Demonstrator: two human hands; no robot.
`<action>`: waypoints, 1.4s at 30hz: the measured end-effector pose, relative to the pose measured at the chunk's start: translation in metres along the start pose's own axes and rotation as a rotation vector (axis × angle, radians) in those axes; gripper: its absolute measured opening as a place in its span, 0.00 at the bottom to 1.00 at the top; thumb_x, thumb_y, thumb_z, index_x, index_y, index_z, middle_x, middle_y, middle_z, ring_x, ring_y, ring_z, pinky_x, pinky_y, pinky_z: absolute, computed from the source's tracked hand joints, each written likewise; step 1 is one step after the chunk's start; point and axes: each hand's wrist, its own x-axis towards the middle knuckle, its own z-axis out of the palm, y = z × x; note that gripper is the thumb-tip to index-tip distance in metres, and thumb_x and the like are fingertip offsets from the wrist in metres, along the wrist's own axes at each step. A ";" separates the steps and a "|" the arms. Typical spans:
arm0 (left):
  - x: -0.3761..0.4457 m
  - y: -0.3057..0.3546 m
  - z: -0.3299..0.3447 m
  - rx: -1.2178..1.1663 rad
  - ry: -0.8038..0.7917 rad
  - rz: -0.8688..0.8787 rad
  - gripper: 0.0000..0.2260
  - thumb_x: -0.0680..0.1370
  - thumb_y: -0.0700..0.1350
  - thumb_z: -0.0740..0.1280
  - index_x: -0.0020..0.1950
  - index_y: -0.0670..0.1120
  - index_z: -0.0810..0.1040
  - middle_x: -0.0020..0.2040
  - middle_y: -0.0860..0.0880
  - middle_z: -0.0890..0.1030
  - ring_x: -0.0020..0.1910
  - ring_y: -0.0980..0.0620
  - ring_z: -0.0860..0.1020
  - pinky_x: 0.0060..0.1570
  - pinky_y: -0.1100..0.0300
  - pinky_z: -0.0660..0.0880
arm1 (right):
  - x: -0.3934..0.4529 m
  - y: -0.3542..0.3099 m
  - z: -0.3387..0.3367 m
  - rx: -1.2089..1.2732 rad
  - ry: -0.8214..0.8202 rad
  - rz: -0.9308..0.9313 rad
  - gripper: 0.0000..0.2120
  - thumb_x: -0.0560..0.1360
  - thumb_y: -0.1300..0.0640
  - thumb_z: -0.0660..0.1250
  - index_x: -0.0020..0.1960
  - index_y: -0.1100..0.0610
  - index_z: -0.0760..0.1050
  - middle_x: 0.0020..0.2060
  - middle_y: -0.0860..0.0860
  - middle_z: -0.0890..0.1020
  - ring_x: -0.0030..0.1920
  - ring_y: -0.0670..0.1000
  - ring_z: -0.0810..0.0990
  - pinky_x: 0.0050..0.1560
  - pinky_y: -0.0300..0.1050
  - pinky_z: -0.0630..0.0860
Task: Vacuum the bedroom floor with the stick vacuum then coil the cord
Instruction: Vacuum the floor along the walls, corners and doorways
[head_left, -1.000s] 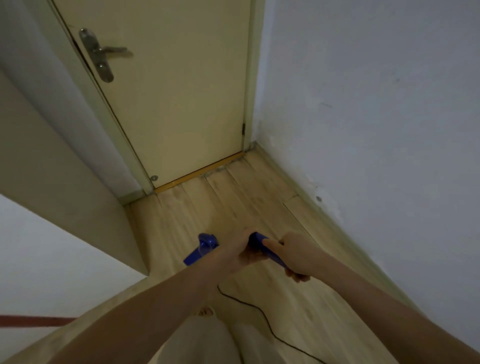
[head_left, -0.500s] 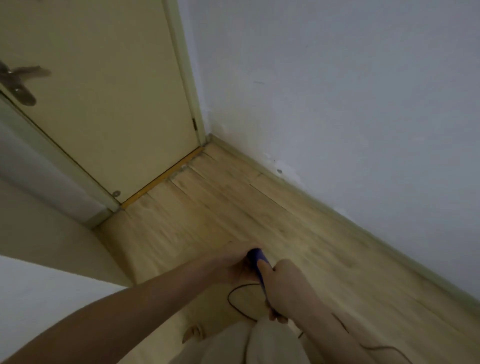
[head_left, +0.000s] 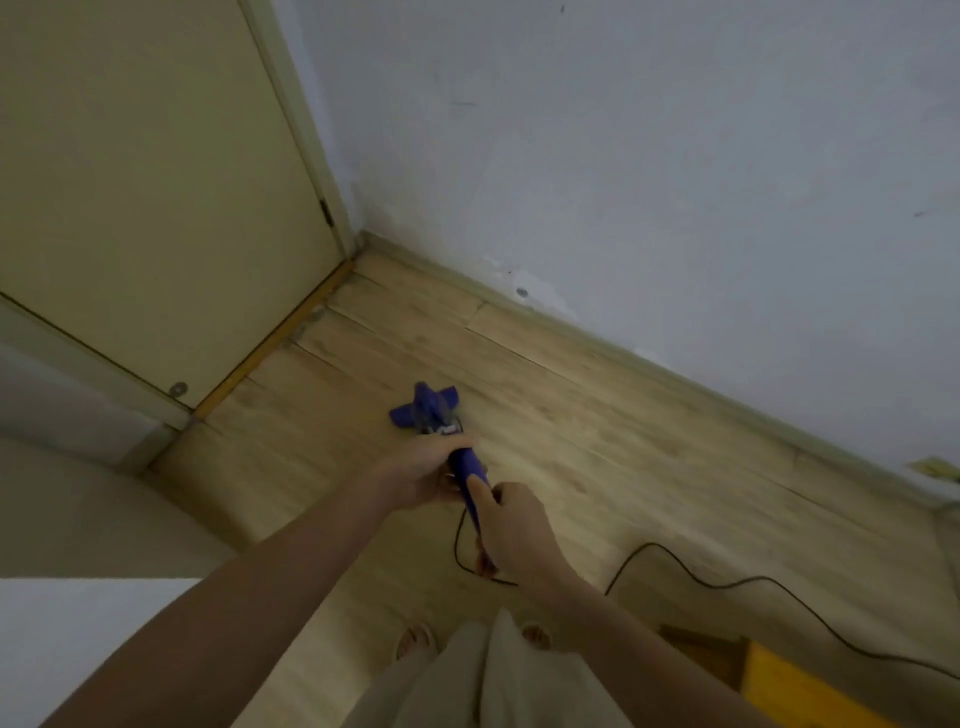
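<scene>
both hands, left hand (head_left: 421, 470) and right hand (head_left: 511, 530), are curling fingers around the blue plastic stick vacuum (head_left: 441, 436) at frame centre, over wooden plank floor (head_left: 597, 415).

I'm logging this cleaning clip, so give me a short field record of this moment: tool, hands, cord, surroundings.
tool: blue stick vacuum, its head on the wooden floor
left hand: grips the handle, farther along
right hand: grips the handle end
cord: black, uncoiled, trailing right across the floor
surroundings: closed door, wall, room corner ahead
</scene>
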 end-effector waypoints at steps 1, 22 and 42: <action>0.006 -0.003 -0.006 0.016 0.013 -0.005 0.12 0.80 0.47 0.66 0.59 0.41 0.73 0.46 0.43 0.80 0.44 0.47 0.80 0.37 0.55 0.78 | 0.009 0.004 0.010 0.006 -0.010 0.037 0.17 0.82 0.44 0.55 0.45 0.56 0.70 0.34 0.53 0.79 0.26 0.49 0.77 0.34 0.45 0.78; 0.010 0.004 -0.008 -0.352 0.076 0.035 0.14 0.80 0.44 0.66 0.62 0.41 0.70 0.56 0.39 0.78 0.45 0.44 0.80 0.31 0.51 0.78 | 0.024 -0.030 -0.026 -0.379 -0.002 -0.128 0.27 0.80 0.39 0.57 0.44 0.64 0.78 0.29 0.54 0.79 0.21 0.47 0.73 0.26 0.39 0.71; -0.080 -0.073 0.023 -1.165 0.552 0.208 0.06 0.80 0.40 0.64 0.51 0.37 0.72 0.44 0.37 0.77 0.42 0.43 0.78 0.52 0.46 0.77 | -0.005 -0.080 -0.036 -1.095 -0.572 -0.647 0.26 0.80 0.38 0.56 0.37 0.58 0.73 0.28 0.54 0.78 0.23 0.49 0.74 0.26 0.39 0.70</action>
